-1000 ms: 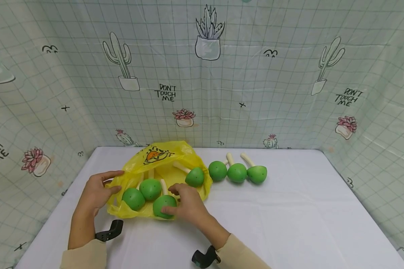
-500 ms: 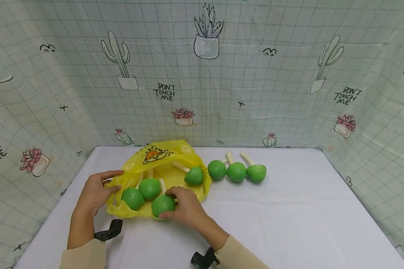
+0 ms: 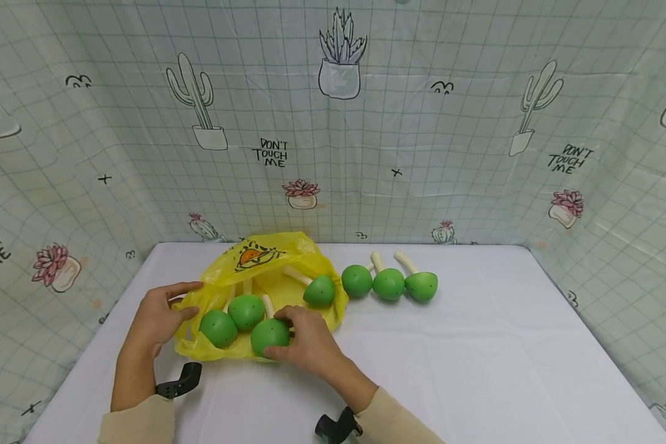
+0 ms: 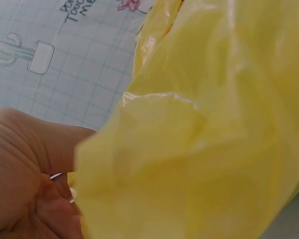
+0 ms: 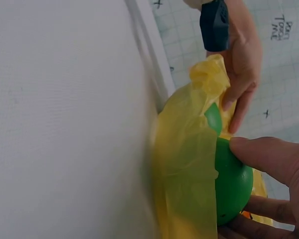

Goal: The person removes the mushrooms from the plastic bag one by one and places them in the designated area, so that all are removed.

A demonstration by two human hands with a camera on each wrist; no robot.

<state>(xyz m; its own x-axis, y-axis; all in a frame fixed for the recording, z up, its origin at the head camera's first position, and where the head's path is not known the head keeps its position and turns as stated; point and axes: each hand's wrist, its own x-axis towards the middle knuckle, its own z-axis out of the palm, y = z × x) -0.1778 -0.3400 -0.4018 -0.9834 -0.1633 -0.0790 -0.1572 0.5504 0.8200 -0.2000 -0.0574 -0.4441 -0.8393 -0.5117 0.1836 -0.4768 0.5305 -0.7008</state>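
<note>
A yellow plastic bag (image 3: pixel 277 256) lies with its mouth toward me. Inside are several green, mushroom-shaped things with pale stems, among them a front-left one (image 3: pixel 219 328), one behind it (image 3: pixel 246 312) and one at the right (image 3: pixel 319 290). My right hand (image 3: pixel 309 342) holds the green mushroom-shaped thing (image 3: pixel 269 336) nearest the bag's front rim, thumb and fingers about its cap. My left hand (image 3: pixel 156 317) holds the bag's left side between thumb and fingers; in the left wrist view the film (image 4: pixel 189 149) hides most of its fingers.
Three more green mushroom-shaped things lie in a row right of the bag: the nearest (image 3: pixel 357 282), the middle (image 3: pixel 389 284) and the farthest (image 3: pixel 421 286). A white table (image 3: pixel 477 370) bears everything. Behind it hangs a cloth (image 3: pixel 399 135) printed with cacti.
My right hand's fingers have come down from apart to grip the front mushroom-shaped thing's cap. Since half a second ago that cap has risen slightly. My left hand stays in place.
</note>
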